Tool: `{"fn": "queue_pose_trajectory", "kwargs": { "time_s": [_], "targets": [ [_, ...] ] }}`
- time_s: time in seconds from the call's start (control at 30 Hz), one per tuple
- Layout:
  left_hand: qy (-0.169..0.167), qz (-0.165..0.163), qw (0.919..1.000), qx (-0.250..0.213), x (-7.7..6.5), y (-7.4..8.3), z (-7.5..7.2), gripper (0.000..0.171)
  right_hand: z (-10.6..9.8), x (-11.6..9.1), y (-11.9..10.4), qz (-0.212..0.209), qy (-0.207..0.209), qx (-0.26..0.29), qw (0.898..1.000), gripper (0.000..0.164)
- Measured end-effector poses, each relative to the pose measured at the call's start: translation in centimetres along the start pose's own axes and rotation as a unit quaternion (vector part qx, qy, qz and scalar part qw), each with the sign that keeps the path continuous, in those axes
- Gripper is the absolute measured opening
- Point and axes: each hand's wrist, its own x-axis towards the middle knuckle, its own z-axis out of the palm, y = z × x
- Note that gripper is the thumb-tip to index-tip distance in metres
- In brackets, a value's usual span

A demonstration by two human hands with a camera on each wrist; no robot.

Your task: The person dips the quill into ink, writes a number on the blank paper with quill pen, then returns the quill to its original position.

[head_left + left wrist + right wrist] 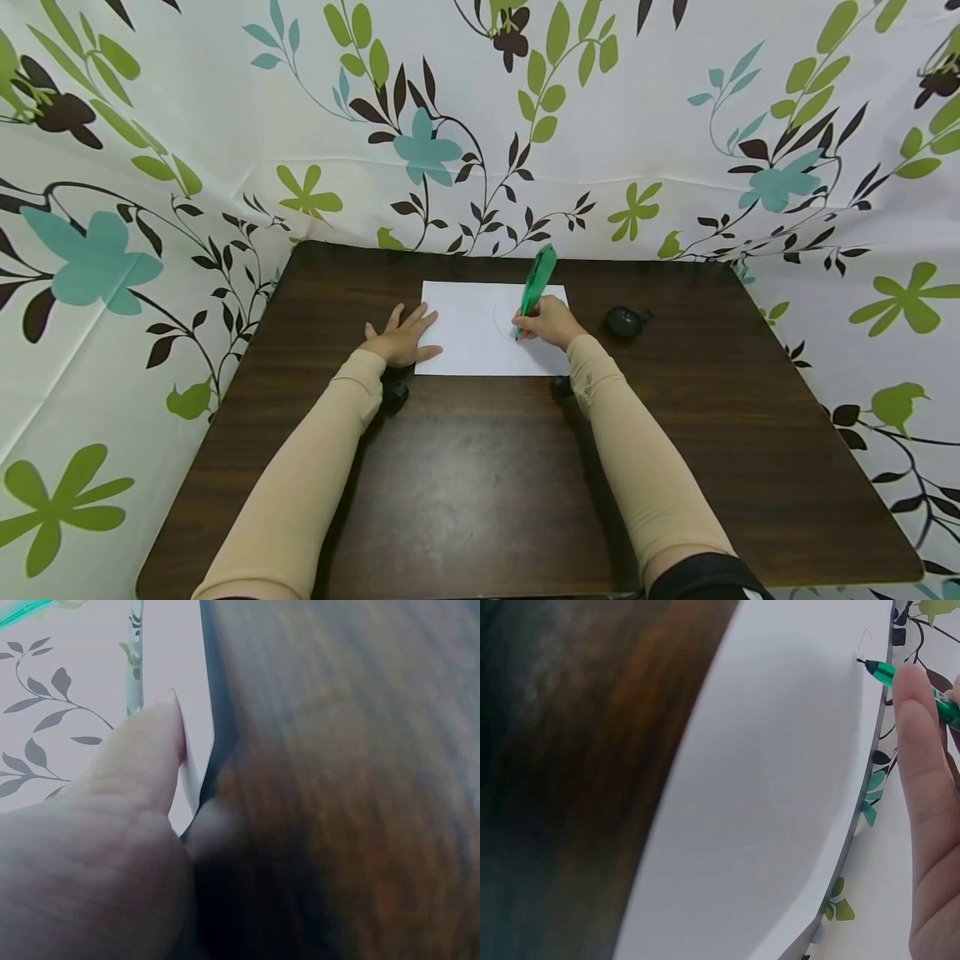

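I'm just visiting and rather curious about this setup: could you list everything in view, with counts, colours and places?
Table: 1, dark brown, mid-view
Cloth: count unclear, white with plant prints, behind and beside the table
Paper: 1, white, on the table
Pen: 1, green with dark tip, over the paper
Curve: 1, faint, colour unclear, on the paper
Round thing: 1, black, right of the paper
Small things: 2, black, by the paper's near corners
Sleeves: 2, beige, on the forearms
Left hand: 1, bare, at the paper's left edge
Right hand: 1, bare, holding the pen
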Motion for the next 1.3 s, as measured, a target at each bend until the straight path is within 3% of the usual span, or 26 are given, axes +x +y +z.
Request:
{"fn": "queue_pose_trajectory", "kwargs": {
  "time_s": [0.37, 1.3],
  "targets": [
    [0.002, 0.004, 1.0000, -0.004, -0.7, 0.4, -0.2, 0.081, 0.0, 0.2, 0.1, 0.010, -0.003, -0.003, 1.000, 0.018],
    [-0.007, 0.001, 1.0000, 0.007, 0.4, -0.3, 0.2, 0.081, -0.7, 0.2, 0.6, 0.001, -0.002, -0.021, 1.000, 0.016]
  ]
}}
